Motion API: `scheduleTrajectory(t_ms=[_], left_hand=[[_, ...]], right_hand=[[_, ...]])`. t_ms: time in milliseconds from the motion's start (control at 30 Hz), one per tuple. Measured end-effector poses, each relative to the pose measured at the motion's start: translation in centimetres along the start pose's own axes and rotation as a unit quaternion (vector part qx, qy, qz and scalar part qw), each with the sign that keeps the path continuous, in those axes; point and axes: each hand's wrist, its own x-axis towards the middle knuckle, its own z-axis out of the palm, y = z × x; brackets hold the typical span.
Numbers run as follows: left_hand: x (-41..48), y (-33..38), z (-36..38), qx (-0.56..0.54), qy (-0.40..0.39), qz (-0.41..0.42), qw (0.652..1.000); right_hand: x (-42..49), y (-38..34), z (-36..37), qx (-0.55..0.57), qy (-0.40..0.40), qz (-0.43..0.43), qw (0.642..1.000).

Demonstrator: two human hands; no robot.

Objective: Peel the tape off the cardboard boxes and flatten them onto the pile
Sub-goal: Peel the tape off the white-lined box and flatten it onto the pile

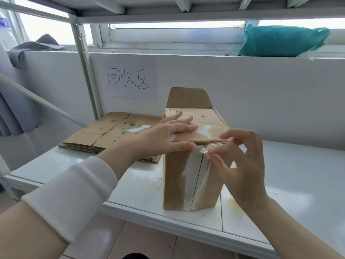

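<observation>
Glossy white bench (298, 174) carried an upright brown cardboard box (175, 180) beside the pile (104, 131) of flattened cartons, left hand (168, 133) pressed flat on its top, right hand (242, 165) pinching crinkled clear tape (211, 149) at its front top edge.

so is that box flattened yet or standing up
Standing: the box is upright with its far flap raised, unlike the flat pile beside it.

Stack of flattened brown cardboard (104, 131): right end hidden behind the left hand (168, 136). Dark rounded object (136, 256): cut off by bottom edge, unidentifiable.
</observation>
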Motion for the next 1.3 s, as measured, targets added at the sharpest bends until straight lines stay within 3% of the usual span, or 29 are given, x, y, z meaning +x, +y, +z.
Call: scheduleTrajectory(t_ms=[167, 467, 600, 733, 967, 1033, 1133, 1233, 1300], left_hand=[[0.4, 0.1, 0.6, 0.001, 0.037, 0.01, 0.999], [0.2, 0.7, 0.6, 0.028, 0.046, 0.007, 0.999], [1.3, 3.1, 0.3, 0.127, 0.04, -0.051, 0.99], [2.9, 4.7, 0.7, 0.225, 0.043, -0.059, 0.972], [2.7, 3.9, 1.5, 0.247, 0.071, -0.036, 0.966], [2.4, 3.7, 1.8, 0.253, 0.063, -0.041, 0.965], [2.2, 3.7, 1.7, 0.262, 0.038, -0.067, 0.962], [2.5, 3.6, 1.4, 0.24, 0.037, -0.071, 0.967], [2.7, 3.6, 1.3, 0.234, 0.037, -0.065, 0.969]], right_hand=[[-1.9, 1.2, 0.4, -0.108, 0.021, -0.126, 0.986], [-3.2, 0.7, 1.8, -0.08, 0.0, -0.067, 0.995], [-3.8, 0.7, 2.1, -0.078, -0.024, -0.038, 0.996], [-4.0, 0.7, 2.0, -0.068, -0.03, -0.056, 0.996], [-12.4, 1.6, 1.2, -0.04, -0.22, -0.068, 0.972], [-13.0, 1.7, 0.8, -0.031, -0.225, -0.002, 0.974], [-11.5, 1.1, 0.6, 0.026, -0.149, 0.213, 0.965], [-10.0, 0.9, 0.6, 0.083, -0.044, 0.448, 0.889], [-9.5, 0.9, 0.5, 0.134, 0.01, 0.527, 0.84]])
